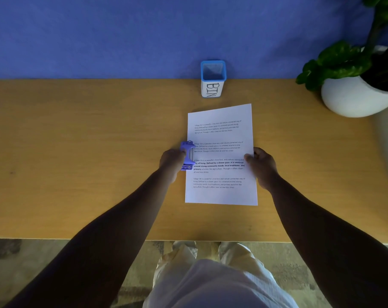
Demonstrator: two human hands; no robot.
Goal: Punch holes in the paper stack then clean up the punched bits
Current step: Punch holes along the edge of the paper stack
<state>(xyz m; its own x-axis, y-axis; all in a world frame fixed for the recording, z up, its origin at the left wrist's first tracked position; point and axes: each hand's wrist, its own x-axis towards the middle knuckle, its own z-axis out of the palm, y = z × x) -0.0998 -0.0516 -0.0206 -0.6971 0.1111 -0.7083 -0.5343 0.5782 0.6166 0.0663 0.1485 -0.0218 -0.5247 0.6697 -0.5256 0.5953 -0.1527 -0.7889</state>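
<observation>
Hands [174, 161] (paper [220, 156]) on wooden desk [88, 152]

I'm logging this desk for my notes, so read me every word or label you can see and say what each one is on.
"BIN": handwritten, running sideways down the white front of the blue-rimmed container.
"Defined by a slower pace, it is centered around strong community bonds, local traditions, and primary": bold lines on the paper stack.
The other paragraphs there are too small to read reliably.
Hole punch: no readable text.
</observation>
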